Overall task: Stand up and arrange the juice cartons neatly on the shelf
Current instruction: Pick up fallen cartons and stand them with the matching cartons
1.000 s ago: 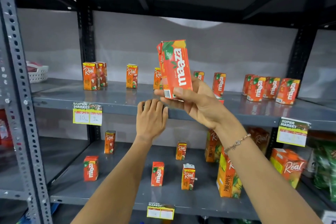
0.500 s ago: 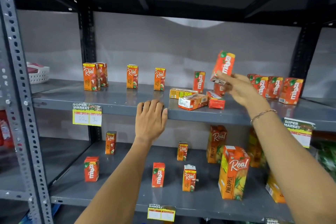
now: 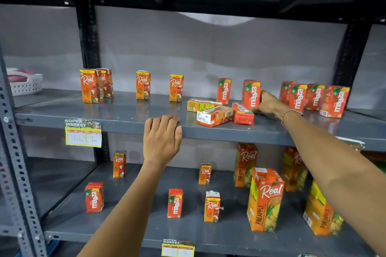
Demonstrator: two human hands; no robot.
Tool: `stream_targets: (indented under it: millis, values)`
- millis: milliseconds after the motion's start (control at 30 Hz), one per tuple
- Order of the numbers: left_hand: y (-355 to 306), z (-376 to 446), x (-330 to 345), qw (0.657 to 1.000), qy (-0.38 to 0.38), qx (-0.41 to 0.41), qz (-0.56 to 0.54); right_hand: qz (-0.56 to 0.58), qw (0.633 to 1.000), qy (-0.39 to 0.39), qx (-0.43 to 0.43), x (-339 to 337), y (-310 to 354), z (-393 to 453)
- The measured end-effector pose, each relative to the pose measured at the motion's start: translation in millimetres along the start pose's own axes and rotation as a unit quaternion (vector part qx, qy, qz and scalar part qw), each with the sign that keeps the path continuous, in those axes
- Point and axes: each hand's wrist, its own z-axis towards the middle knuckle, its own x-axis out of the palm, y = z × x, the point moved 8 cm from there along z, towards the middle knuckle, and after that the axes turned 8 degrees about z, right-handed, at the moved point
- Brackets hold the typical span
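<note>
My right hand (image 3: 268,104) rests on the upper grey shelf (image 3: 125,120), gripping an upright red Maaza carton (image 3: 251,94) from its right side. Three cartons lie flat just in front: a yellow-sided one (image 3: 201,105), a Real carton (image 3: 215,116) and a red one (image 3: 243,113). Another Maaza carton (image 3: 224,91) stands to the left. A tight group of Maaza cartons (image 3: 313,98) stands to the right. Real cartons (image 3: 143,85) stand spaced along the left. My left hand (image 3: 161,139) grips the shelf's front edge.
The lower shelf (image 3: 146,229) holds scattered small Maaza and Real cartons (image 3: 175,203) and tall Real pineapple cartons (image 3: 265,200) at the right. A white basket (image 3: 25,84) sits at the far left. Price tags (image 3: 83,132) hang on the shelf edges. A perforated upright (image 3: 14,162) stands left.
My right hand carried the Maaza carton from mid-air at centre rightward and down, and now holds it standing on the upper shelf. My left hand stayed on the shelf edge.
</note>
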Motion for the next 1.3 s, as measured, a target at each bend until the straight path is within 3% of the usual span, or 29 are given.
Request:
stream_targets:
  millis: [200,333,400,633,900,1300]
  values:
    - [0.4,-0.6,-0.3,1.000,-0.004,-0.002,0.000,-0.043,0.998,0.020,0.043,-7.3,-7.0,-8.0]
    - [0.5,-1.5,-1.2,1.000,-0.005,-0.007,-0.004,-0.073,0.991,-0.115,-0.005,-38.4,15.7,-39.9]
    - [0.6,-1.8,-0.9,1.000,-0.001,-0.011,-0.002,-0.053,0.988,-0.138,-0.042,-35.8,36.2,-60.1]
    - [-0.1,-3.1,-2.7,0.999,0.038,-0.017,-0.011,-0.271,0.962,-0.017,0.021,20.7,77.2,-82.4]
    - [1.2,-4.7,-1.7,0.997,0.072,-0.009,-0.019,-0.166,0.974,0.106,0.110,21.1,65.4,-79.2]
    - [2.8,-5.8,-2.4,0.994,0.105,-0.005,-0.040,-0.317,0.942,0.060,0.088,13.0,67.8,-95.2]
